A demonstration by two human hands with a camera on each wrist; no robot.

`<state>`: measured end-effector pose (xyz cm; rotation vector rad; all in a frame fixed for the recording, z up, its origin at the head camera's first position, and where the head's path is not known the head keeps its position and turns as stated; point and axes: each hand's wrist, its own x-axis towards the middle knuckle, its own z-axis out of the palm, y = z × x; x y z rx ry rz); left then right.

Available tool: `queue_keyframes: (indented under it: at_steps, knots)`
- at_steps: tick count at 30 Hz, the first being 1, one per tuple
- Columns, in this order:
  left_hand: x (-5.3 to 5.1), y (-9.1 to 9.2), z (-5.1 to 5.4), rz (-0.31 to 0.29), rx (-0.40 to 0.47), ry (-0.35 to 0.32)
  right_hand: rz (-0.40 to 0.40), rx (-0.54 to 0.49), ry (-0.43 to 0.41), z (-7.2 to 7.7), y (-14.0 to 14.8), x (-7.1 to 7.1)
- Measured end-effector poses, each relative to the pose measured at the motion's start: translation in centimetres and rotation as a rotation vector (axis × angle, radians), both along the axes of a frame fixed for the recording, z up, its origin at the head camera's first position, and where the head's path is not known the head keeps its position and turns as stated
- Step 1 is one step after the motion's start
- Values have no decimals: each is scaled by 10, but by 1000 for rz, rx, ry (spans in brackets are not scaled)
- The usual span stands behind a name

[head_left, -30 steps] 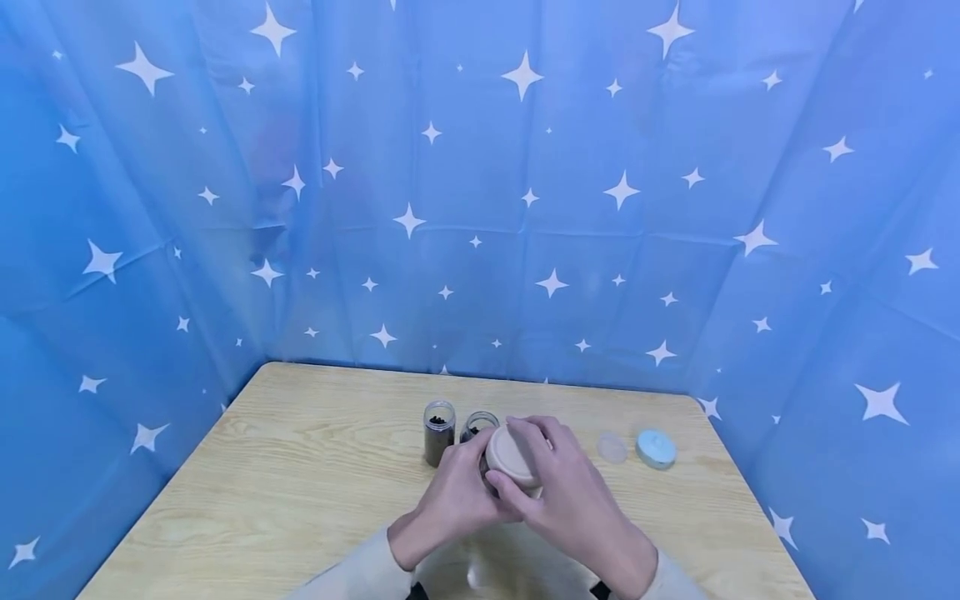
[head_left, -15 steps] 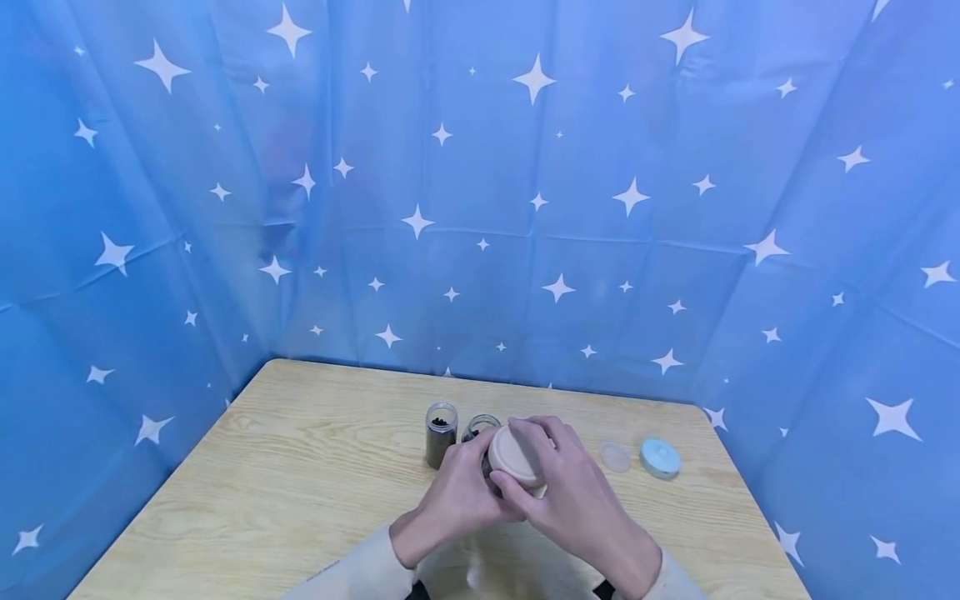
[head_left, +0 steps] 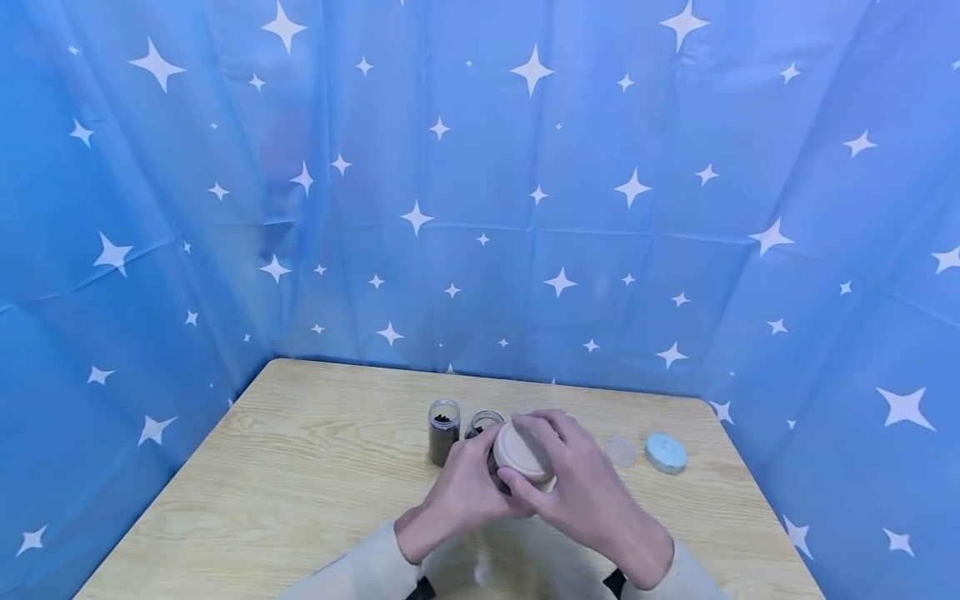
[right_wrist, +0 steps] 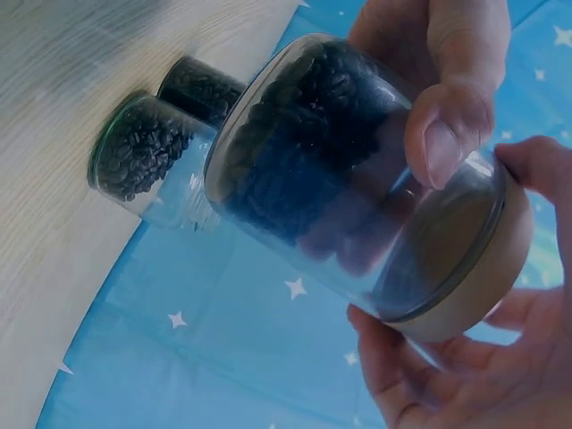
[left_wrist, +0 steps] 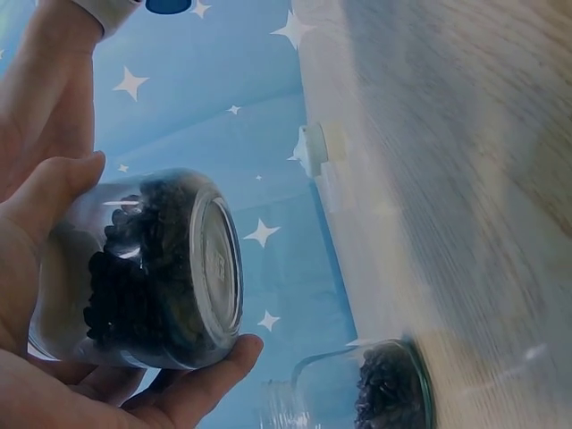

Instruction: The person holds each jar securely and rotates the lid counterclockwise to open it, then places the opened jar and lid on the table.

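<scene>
My left hand [head_left: 468, 485] wraps around a clear glass jar [left_wrist: 156, 268] about half full of dark, bean-like pieces. On its mouth sits a round beige lid [head_left: 522, 452], which my right hand [head_left: 588, 492] grips by the rim with thumb and fingers. The jar is raised off the table and tilted, as the right wrist view shows. From the head, the hands and lid hide most of its glass. Just beyond the left hand stand two lidless jars: a taller one [head_left: 444, 440] and a partly hidden one [head_left: 484, 419], both holding dark pieces.
A light blue lid [head_left: 666, 452] lies at the right of the wooden table [head_left: 300, 467]. Beside it is a thin translucent disc [head_left: 621, 452]. A blue curtain [head_left: 480, 167] with white stars surrounds the table's back and sides.
The head view has shifted slightly. Both hands keep the same hold on the jar and its lid, with little visible movement, and the objects on the table stay put.
</scene>
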<state>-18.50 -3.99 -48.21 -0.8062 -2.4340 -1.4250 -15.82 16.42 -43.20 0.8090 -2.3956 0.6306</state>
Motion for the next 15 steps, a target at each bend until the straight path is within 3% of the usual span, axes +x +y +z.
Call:
queue_keyframes:
  at_steps: [8, 15]
  knots:
    - [-1, 0, -4, -9, -7, -16, 99, 38, 16, -1, 9, -9]
    - [-1, 0, -4, -4, -12, -23, 213, 118, -24, 5, 17, -17]
